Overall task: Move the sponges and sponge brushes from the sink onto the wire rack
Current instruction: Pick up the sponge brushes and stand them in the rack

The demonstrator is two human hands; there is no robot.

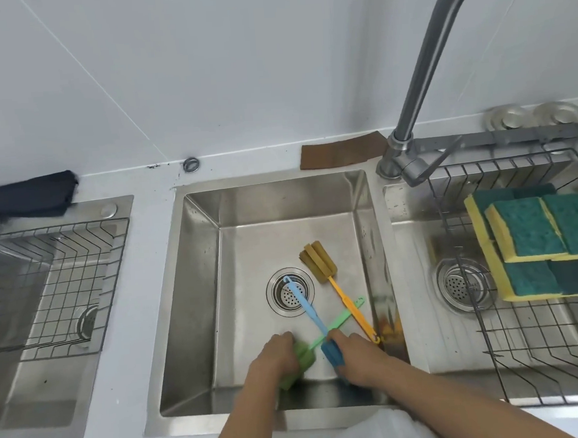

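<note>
Three sponge brushes lie crossed in the middle sink (pixel 197 293). My left hand (pixel 273 360) is closed around the sponge head of the green brush (pixel 342 317). My right hand (pixel 355 354) grips the dark blue sponge head of the blue brush (pixel 303 303), whose handle reaches over the drain (pixel 290 292). The orange brush (pixel 321 261) with a brown sponge head lies untouched toward the sink's right wall. Several green-and-yellow sponges (pixel 538 232) rest stacked on the wire rack (pixel 529 345) over the right sink.
A tall grey faucet (pixel 418 83) rises between the middle and right sinks. A second wire rack (pixel 63 286) sits in the left sink. A dark cloth (pixel 26 196) and a brown cloth (pixel 341 153) lie at the back of the counter.
</note>
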